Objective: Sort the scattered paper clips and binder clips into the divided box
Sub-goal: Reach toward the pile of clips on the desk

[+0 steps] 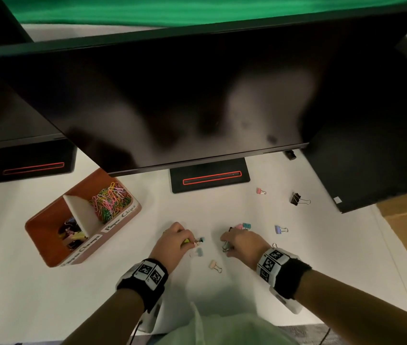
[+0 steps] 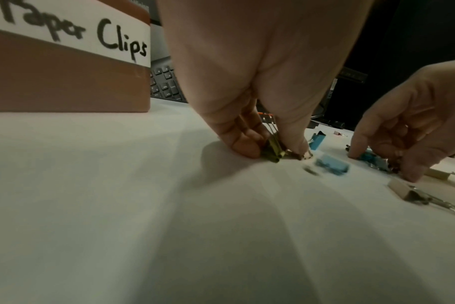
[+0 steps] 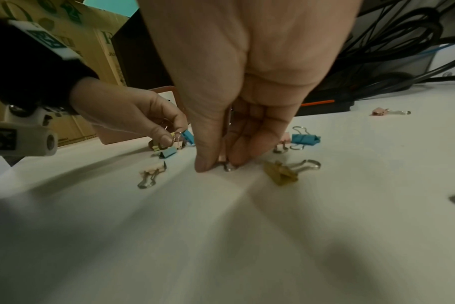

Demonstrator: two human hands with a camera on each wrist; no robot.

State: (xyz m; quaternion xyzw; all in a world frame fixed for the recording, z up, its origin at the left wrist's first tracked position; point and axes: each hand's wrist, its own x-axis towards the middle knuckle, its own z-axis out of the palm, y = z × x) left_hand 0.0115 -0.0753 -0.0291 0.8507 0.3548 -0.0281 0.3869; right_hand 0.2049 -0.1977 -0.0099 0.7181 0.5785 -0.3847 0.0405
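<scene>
My left hand pinches a yellow binder clip against the white desk, with a teal clip at its fingertips. My right hand pinches another binder clip on the desk; only its silver handle shows clearly. The brown divided box stands to the left. Coloured paper clips fill its far compartment and binder clips lie in the near one.
Loose binder clips lie around the hands: light blue, beige, teal, purple, pink, black. A large dark monitor overhangs the back of the desk on its stand.
</scene>
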